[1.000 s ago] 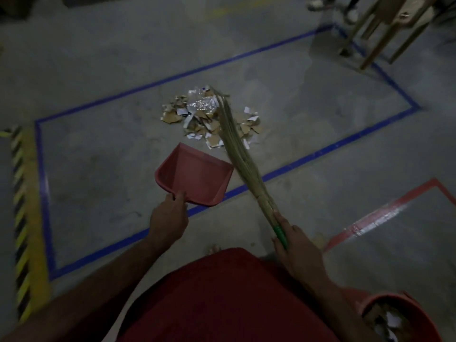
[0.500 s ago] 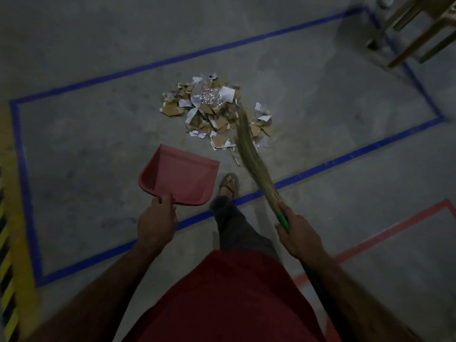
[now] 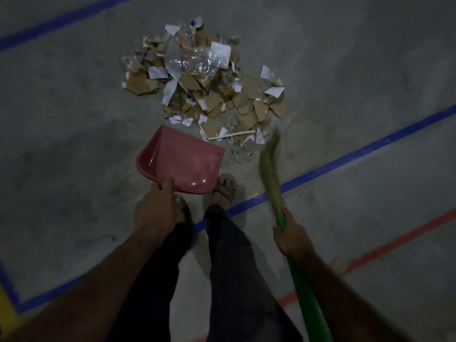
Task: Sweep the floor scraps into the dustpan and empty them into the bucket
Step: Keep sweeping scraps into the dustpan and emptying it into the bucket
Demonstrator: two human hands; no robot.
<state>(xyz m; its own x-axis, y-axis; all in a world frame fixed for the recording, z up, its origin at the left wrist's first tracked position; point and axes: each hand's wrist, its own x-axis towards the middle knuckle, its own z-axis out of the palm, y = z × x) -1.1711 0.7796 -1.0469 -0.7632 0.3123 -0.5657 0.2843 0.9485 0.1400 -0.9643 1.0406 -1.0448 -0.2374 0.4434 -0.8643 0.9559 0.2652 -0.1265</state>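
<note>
A heap of scraps, torn brown cardboard, white paper and clear plastic, lies on the grey concrete floor ahead of me. My left hand grips the back rim of a red dustpan, whose open mouth faces the near edge of the heap. My right hand is closed around a grass broom where its green handle begins. The bristle tips, blurred, sit at the heap's right near corner. The bucket is out of view.
My two legs in dark trousers and a sandalled foot stand just behind the dustpan. Blue tape lines frame the floor area. A red tape line runs at the right and a yellow patch shows at the lower left.
I have stepped closer, so the heap looks larger. The dustpan has come nearer the heap's edge. The broom has swung off the heap to its right near corner. The bucket has left the view.
</note>
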